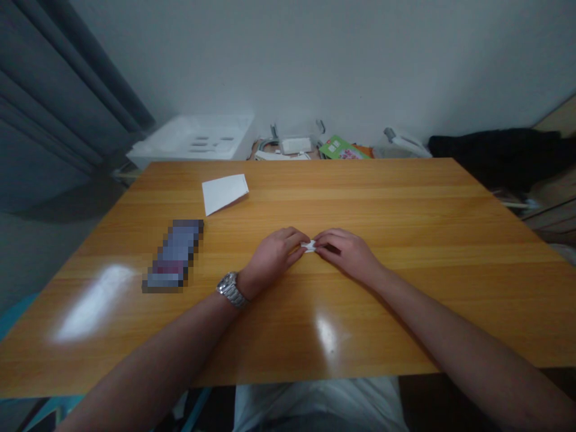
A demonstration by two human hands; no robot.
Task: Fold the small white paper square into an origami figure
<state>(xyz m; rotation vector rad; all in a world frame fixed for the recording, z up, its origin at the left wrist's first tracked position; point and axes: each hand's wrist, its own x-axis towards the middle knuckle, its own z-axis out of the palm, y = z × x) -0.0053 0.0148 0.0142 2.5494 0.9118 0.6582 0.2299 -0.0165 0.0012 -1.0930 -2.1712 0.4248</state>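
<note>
A small folded piece of white paper [309, 246] is pinched between the fingertips of both my hands, low over the middle of the table. My left hand [275, 255], with a metal watch [231, 290] on its wrist, grips the paper's left end. From the other side, my right hand [348, 252] closes thumb and fingers on the right end. The fingers cover much of the paper, so its full shape is hidden. Farther back on the left lies a larger white sheet [224, 193], creased or folded.
A blurred-out phone-like device [175, 255] lies left of my hands on the wooden table [405, 204]. Beyond the far edge are a white plastic tray [211, 138], a green booklet [342, 148] and assorted items. Dark cloth [499, 150] sits at the right.
</note>
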